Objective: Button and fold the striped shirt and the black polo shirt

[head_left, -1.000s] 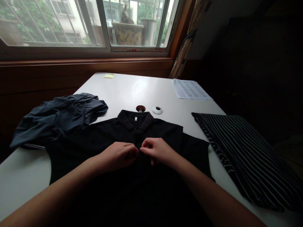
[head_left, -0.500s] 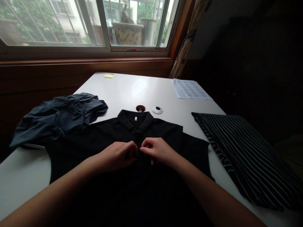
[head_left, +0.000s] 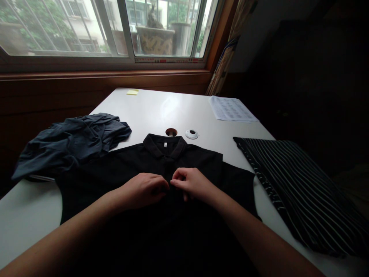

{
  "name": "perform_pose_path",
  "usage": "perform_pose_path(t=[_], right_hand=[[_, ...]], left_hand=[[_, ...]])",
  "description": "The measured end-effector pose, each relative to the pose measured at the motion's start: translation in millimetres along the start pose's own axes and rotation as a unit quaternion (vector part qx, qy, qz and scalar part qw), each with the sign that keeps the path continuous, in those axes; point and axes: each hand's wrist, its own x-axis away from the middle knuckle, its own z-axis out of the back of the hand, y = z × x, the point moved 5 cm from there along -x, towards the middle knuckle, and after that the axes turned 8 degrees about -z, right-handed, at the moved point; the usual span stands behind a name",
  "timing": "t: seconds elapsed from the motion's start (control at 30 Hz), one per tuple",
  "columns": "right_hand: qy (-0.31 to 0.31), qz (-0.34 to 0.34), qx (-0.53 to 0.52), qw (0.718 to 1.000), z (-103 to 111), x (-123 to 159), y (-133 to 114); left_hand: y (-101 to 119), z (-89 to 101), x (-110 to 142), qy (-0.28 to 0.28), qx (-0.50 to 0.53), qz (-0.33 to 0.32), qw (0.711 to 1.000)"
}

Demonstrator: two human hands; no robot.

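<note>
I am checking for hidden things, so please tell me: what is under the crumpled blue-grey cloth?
From under the crumpled blue-grey cloth, a thin dark object with a pale edge peeks out onto the white table. Anything else is covered.

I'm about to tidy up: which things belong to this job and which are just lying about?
In the job: black shirt, left hand, right hand, white table.
Apparently lying about: grey-blue garment, striped fabric, printed sheets, yellow note, grommet cover.

Lower part of black polo shirt (head_left: pixel 127 161) lost in shadow and cut off by the bottom edge, fingertips of left hand (head_left: pixel 191 184) and right hand (head_left: pixel 147 188) too dark to resolve; print on paper sheets (head_left: pixel 232 109) illegible.
</note>
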Motion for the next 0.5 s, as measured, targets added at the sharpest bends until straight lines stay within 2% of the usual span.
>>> perform_pose_path(t=[0.33, 0.5], right_hand=[[0.001, -0.007, -0.003, 1.0, -0.1, 0.6, -0.8], [0.004, -0.004, -0.001, 1.0, 0.0, -0.1, -0.3]], left_hand=[[-1.7, 0.4, -0.3, -0.009, 0.001, 0.031, 0.999], [-1.5, -0.4, 0.4, -0.006, -0.003, 0.025, 1.0]])
